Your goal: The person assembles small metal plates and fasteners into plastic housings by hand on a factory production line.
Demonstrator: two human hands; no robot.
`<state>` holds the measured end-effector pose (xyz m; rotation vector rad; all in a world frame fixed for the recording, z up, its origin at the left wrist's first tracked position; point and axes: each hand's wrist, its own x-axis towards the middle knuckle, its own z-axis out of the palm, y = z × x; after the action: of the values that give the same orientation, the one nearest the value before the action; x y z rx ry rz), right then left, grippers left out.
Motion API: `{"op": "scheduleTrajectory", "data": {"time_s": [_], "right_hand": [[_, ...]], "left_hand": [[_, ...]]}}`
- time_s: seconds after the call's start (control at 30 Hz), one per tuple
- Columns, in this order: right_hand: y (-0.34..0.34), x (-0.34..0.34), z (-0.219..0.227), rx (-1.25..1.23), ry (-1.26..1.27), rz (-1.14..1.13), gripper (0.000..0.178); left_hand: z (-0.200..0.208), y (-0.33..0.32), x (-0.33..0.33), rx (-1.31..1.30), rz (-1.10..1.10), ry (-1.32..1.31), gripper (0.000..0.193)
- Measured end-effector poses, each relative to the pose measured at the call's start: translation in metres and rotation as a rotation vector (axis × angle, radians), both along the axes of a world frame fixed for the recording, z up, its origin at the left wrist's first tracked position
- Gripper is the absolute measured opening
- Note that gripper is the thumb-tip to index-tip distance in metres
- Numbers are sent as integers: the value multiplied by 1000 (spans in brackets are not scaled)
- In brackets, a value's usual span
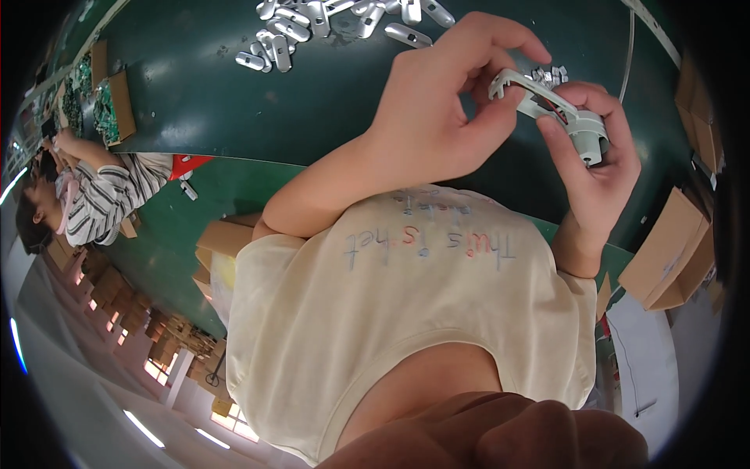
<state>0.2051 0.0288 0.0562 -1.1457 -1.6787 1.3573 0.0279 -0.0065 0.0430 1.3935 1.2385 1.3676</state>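
Both my hands are raised above the near edge of the dark green table, around a pale grey plastic housing (584, 125). It has a round, cup-like end, a long narrow arm, and thin red and dark wires inside. My right hand (605, 168) grips the round end between thumb and fingers. At the narrow end, my left hand (449, 109) pinches the arm, its thumb against the inner side and its index finger arched above. The left hand's other fingers are partly hidden. Behind the housing lie several small shiny metal pieces (553, 75).
Several silver oval shells (289, 30) lie scattered at the far side of the table (195, 102). Boxes of green parts (113, 105) stand at the left, near another person (109, 187) in a striped top. An open cardboard box (668, 254) sits at the right.
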Motion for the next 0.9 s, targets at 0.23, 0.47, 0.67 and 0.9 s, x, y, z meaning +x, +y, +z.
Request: {"op": "scheduleTrajectory", "data": {"time_s": [0.23, 0.47, 0.67, 0.9], "right_hand": [[65, -22, -54, 35, -201, 336, 18], [338, -44, -90, 18, -24, -103, 21], [272, -61, -27, -320, 126, 240, 38], [74, 11, -51, 433, -502, 521, 8]], "left_hand": [[-65, -3, 0, -307, 128, -293, 36], [-62, 19, -44, -215, 372, 669, 20], [-85, 36, -42, -240, 371, 945, 27], [-59, 42, -49, -479, 183, 636, 18]]}}
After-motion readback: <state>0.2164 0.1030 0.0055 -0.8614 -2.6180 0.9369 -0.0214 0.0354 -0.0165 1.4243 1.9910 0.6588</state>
